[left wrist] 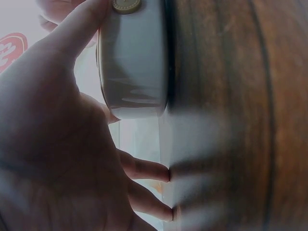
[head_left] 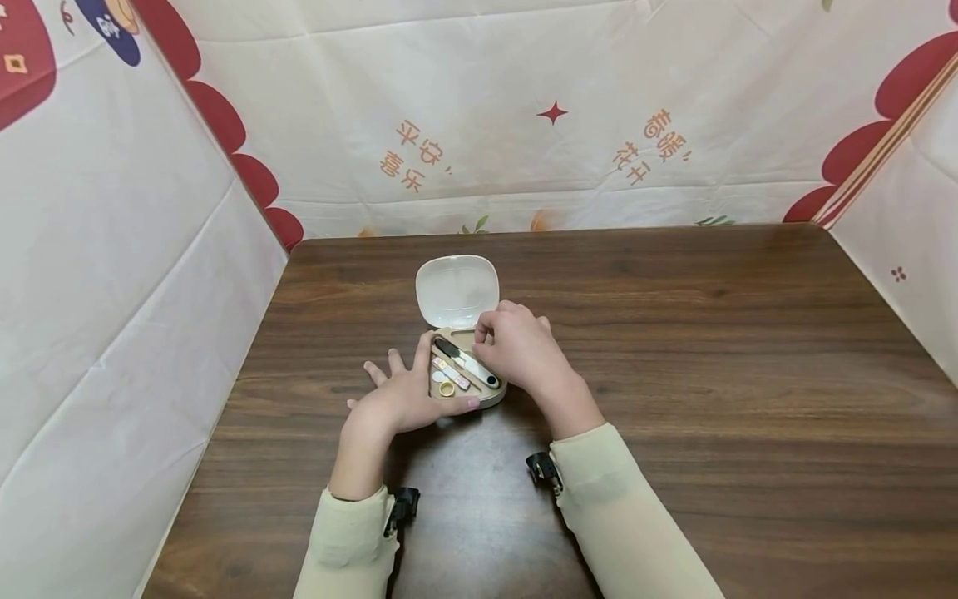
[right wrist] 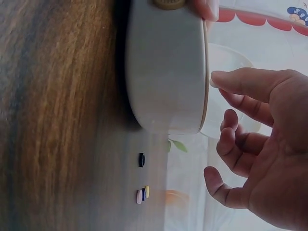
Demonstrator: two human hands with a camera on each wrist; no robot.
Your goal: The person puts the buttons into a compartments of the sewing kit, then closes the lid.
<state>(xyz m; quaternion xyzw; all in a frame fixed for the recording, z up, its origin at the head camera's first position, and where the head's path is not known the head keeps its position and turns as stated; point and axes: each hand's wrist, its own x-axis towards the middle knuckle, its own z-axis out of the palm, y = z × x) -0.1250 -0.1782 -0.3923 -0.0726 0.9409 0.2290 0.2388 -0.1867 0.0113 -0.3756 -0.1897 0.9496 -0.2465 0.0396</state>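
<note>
A small white sewing kit case (head_left: 490, 400) sits on the table, its white lid (head_left: 456, 291) raised at the back. In its beige tray lie thread snips (head_left: 476, 369) with a black end, a white strip with coloured marks (head_left: 451, 373) and a gold ring (head_left: 446, 388). My left hand (head_left: 400, 399) braces the case's near left corner, thumb along the front rim, index finger along the left side, other fingers spread. My right hand (head_left: 524, 345) hovers over the case's right side with bent fingers; thumb and index tips meet near the rim. I cannot tell whether they pinch anything.
In the right wrist view, a small black ring (right wrist: 141, 160) and several small coloured discs, one of them pink (right wrist: 139, 197), are on the table beyond the case. A brown wooden table (head_left: 711, 374) spreads around it, with printed white cloth (head_left: 516, 158) behind.
</note>
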